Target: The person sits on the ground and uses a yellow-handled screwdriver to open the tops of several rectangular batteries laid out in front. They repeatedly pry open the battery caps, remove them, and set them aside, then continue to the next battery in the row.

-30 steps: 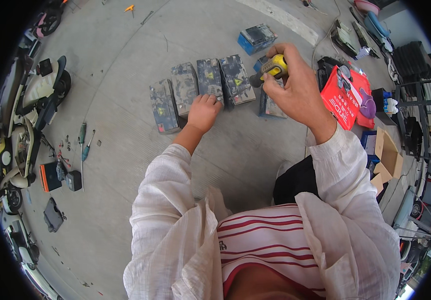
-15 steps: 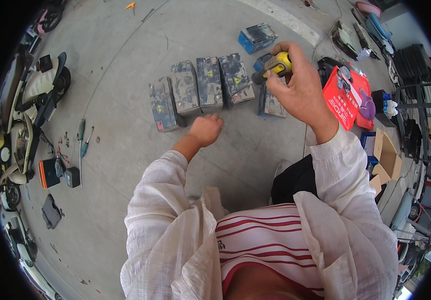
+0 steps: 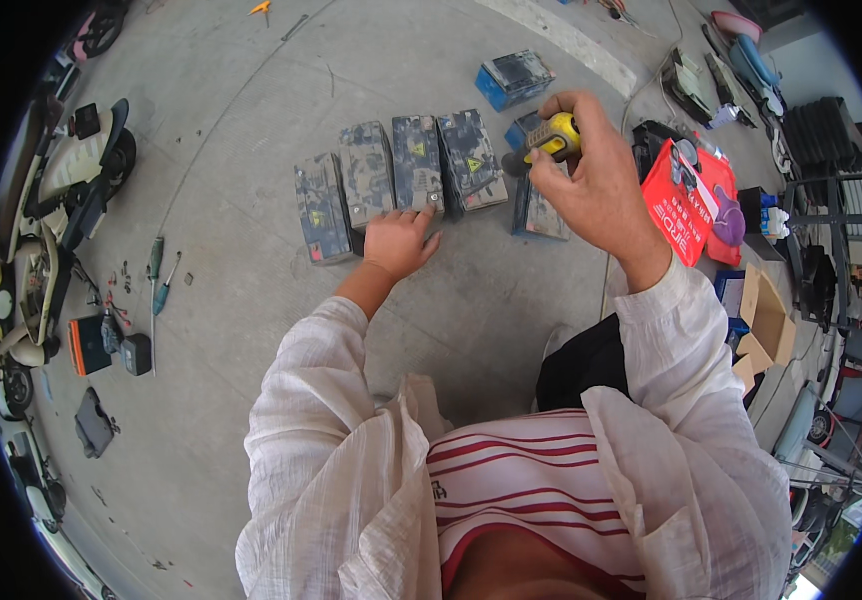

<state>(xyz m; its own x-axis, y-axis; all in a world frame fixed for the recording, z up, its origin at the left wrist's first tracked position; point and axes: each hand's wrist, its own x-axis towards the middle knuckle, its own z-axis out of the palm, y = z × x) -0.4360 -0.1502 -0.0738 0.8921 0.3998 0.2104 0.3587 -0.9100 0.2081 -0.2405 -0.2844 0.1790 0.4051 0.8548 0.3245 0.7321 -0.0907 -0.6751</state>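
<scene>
Dusty block-shaped batteries stand in a row on the concrete: a left one (image 3: 322, 208), a second one (image 3: 366, 165), a third one (image 3: 417, 160) and a fourth one (image 3: 472, 160). My left hand (image 3: 398, 243) reaches to the near ends of the second and third, fingers stretched out, one fingertip by a metal terminal. My right hand (image 3: 596, 185) is closed around a screwdriver (image 3: 553, 138) with a yellow and black handle, raised right of the row. Its shaft barely shows now. Below that hand a blue-sided battery (image 3: 539, 215) is partly hidden.
Another blue battery (image 3: 516, 77) lies farther back. On the right are a red bag (image 3: 679, 205) and an open cardboard box (image 3: 766, 320). Long screwdrivers (image 3: 156, 262) and an orange-and-black box (image 3: 90, 345) lie on the left, near parked scooters (image 3: 86, 180).
My left hand has moved forward onto the batteries' near ends, its fingers now extended. The screwdriver stays in my right hand, almost in place, with less of its shaft showing.
</scene>
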